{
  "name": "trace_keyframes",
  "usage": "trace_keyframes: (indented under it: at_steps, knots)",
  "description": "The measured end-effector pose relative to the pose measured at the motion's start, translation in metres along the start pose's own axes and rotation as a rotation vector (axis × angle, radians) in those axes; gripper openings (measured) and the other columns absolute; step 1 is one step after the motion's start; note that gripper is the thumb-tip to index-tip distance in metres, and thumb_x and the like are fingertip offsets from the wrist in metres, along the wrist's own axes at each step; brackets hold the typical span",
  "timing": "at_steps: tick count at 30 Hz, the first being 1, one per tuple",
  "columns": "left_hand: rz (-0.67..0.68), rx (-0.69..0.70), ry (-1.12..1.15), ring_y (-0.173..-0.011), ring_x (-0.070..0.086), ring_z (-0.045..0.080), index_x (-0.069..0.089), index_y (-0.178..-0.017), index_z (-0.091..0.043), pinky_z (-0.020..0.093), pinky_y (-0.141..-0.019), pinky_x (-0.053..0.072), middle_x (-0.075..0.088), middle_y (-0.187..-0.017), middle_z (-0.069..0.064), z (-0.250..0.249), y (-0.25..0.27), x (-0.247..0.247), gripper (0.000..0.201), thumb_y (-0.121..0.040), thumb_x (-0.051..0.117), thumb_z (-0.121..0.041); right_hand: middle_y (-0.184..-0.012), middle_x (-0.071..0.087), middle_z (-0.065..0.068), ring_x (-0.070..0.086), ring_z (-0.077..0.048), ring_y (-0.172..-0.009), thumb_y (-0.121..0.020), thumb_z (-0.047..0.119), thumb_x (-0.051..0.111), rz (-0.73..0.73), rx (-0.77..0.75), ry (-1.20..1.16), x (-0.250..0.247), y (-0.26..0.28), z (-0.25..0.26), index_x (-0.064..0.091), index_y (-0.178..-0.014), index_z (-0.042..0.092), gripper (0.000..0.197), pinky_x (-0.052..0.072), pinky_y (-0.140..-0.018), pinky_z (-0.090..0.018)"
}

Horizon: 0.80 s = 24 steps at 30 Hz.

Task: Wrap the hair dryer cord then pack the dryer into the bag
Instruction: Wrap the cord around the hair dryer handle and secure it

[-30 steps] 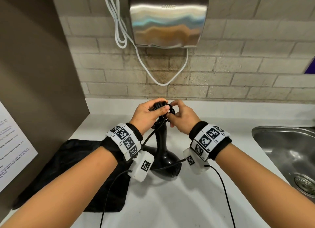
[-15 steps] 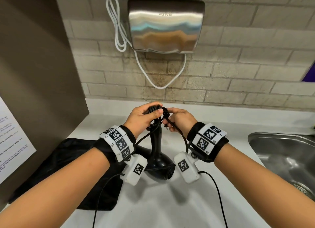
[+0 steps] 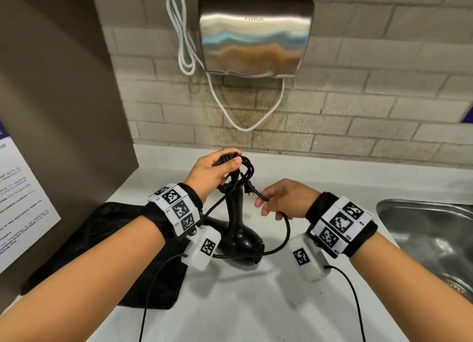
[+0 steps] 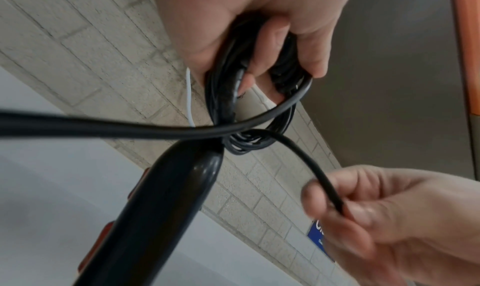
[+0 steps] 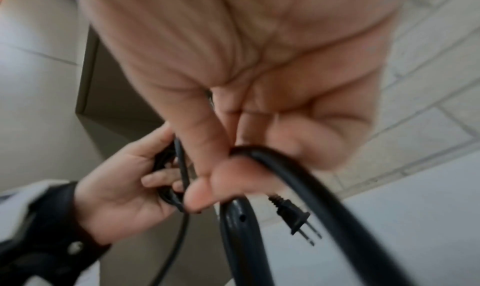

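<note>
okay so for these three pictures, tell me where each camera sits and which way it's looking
Head: worn on the head, looking down at the hair dryer on the counter; both forearms and hands show.
Left wrist: under the left hand, looking up along it at the coiled cord.
Right wrist: under the right hand, looking along its fingers toward the plug.
All three views show the cord and both hands.
</note>
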<state>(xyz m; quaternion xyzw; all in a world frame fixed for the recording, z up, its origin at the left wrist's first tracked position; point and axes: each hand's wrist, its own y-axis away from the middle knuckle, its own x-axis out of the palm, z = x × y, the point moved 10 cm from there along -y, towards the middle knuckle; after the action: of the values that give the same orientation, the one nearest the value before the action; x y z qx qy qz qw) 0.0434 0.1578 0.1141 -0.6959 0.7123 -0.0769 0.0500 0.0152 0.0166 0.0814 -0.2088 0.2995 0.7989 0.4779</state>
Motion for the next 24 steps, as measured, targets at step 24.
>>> trace_keyframes:
  at_steps: [24]
  knots:
    - [0.042,-0.135,0.17,-0.034,0.025,0.003,0.064,-0.096,-0.021,0.021,-0.054,0.028,0.058,-0.083,-0.001,0.007,0.013,0.013,0.013,-0.091,0.053,-0.017,-0.105,0.057,0.015,0.06,-0.004,-0.071,-0.088,-0.006,0.047,0.03,-0.307,-0.113,-0.002,-0.043,0.023,0.046,-0.124,0.031,0.052,0.044,-0.038,-0.016]
